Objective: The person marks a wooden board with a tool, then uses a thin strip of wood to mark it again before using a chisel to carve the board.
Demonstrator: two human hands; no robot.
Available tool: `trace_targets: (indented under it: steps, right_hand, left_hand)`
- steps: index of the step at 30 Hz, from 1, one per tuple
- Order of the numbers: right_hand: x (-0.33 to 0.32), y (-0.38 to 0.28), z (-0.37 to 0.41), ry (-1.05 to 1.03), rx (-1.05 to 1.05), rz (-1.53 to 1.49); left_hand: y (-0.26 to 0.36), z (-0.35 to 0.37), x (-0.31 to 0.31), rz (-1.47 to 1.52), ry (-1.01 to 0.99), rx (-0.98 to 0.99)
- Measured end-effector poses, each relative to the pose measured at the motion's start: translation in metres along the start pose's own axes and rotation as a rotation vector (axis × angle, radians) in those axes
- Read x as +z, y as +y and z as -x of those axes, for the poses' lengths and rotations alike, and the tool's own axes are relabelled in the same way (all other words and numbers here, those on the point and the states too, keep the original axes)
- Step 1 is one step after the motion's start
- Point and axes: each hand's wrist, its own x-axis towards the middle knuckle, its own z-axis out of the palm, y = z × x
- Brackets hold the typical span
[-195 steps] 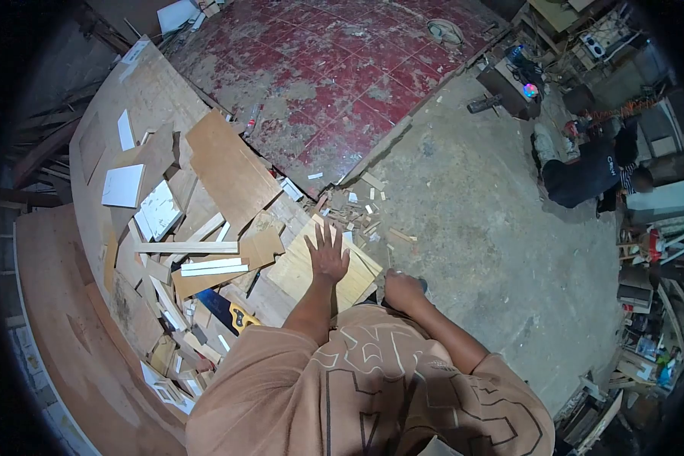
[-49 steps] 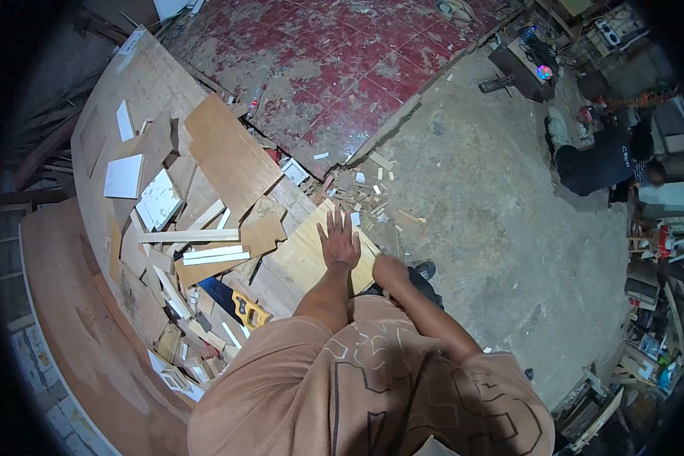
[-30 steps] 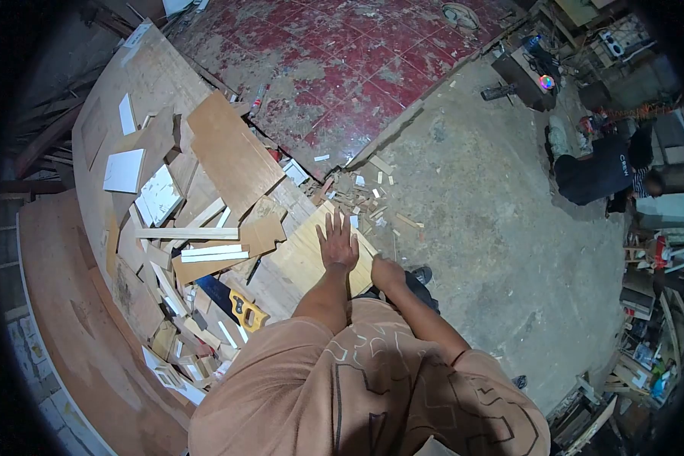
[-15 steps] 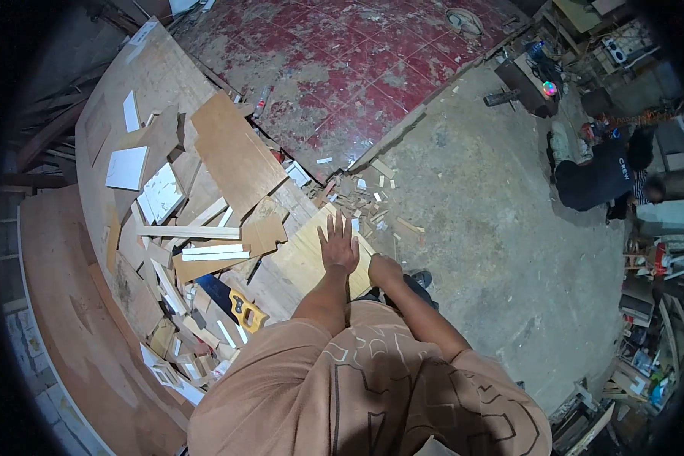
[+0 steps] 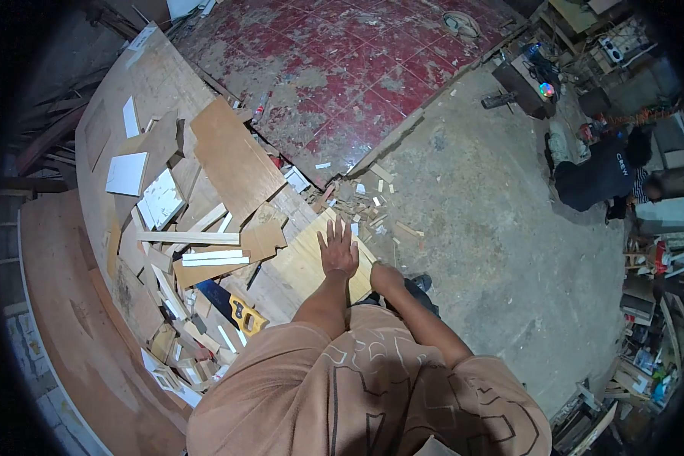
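Note:
My left hand [image 5: 340, 252] lies flat with fingers spread on a pale plywood board [image 5: 310, 258] at the worktable's right edge. Just off that board's right edge, my right hand [image 5: 387, 279] is closed in a fist. Whatever it grips, if anything, is hidden from above. A handsaw with a yellow handle [image 5: 247, 315] and dark blade rests on the table to the left of my left arm. Close by it lies a thin dark stick-like item [image 5: 254, 275]. Two white strips [image 5: 216, 257] sit on a brown offcut beyond the saw.
Wood offcuts and white panels [image 5: 128, 173] crowd the table's left side. A large brown sheet [image 5: 237, 156] lies toward the far edge. Small scraps [image 5: 368, 209] litter the concrete floor. A person in a dark shirt [image 5: 596, 181] is at the right.
Both hands have shifted slightly toward my body. The left palm remains flat on the board, and the right fist remains beside its edge.

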Motion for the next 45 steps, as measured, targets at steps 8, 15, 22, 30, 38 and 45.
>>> trace_targets:
  steps: [8, 15, 22, 30, 38, 45]
  right_hand:
    - [-0.054, 0.019, 0.117, -0.067, 0.058, 0.028]
    - [-0.017, -0.008, 0.014, -0.023, 0.036, 0.013]
    - [-0.023, 0.013, 0.064, -0.085, 0.081, 0.010]
    - [-0.043, -0.005, 0.056, -0.122, 0.032, 0.040]
    - [-0.013, 0.011, 0.044, -0.022, 0.078, -0.035]
    - [-0.070, -0.010, 0.102, 0.059, 0.008, 0.053]
  left_hand:
    - [0.002, 0.000, -0.002, 0.037, 0.006, 0.005]
    - [0.003, 0.002, -0.002, -0.002, 0.010, 0.014]
    - [0.002, 0.000, -0.002, 0.039, 0.017, 0.028]
    - [0.001, 0.001, -0.002, -0.003, 0.009, 0.020]
    - [0.001, -0.001, -0.002, 0.014, -0.022, -0.005]
    - [0.002, -0.002, 0.002, -0.024, -0.021, -0.013]
